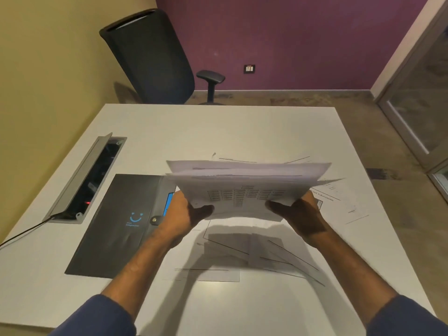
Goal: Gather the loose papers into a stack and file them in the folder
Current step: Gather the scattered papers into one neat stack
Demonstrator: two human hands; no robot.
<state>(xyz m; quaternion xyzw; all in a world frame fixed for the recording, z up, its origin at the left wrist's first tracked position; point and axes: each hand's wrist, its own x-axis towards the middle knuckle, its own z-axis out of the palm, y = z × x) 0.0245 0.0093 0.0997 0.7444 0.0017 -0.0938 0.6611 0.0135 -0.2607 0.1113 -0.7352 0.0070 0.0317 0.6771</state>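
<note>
Left hand (186, 212) and right hand (300, 214) are both clamped on a stack (244, 185) of papers, one on each side of its near edge, thumbs on top and the fingers tucked under where I can't see them. The stack is lifted clear of the desk (242, 127), roughly over the middle, and it's pretty messy, with sheet edges fanning out at the far side and blurred. Below it there are more sheets (242, 251) lying flat on the desk in the stack's shadow, overlapping at odd angles, and one page (344, 204) pokes out toward the right edge, just past the right hand. The folder (116, 226) is dark, flat and closed, sitting toward the left side of the desk with a blue smiley logo on the cover and a snap tab on its right edge, right beside the left wrist. Further left there's a cable tray (84, 178) with its lid flipped up, near the left edge. A chair (150, 57) stands behind the far edge. Both arms have blue sleeves.
</note>
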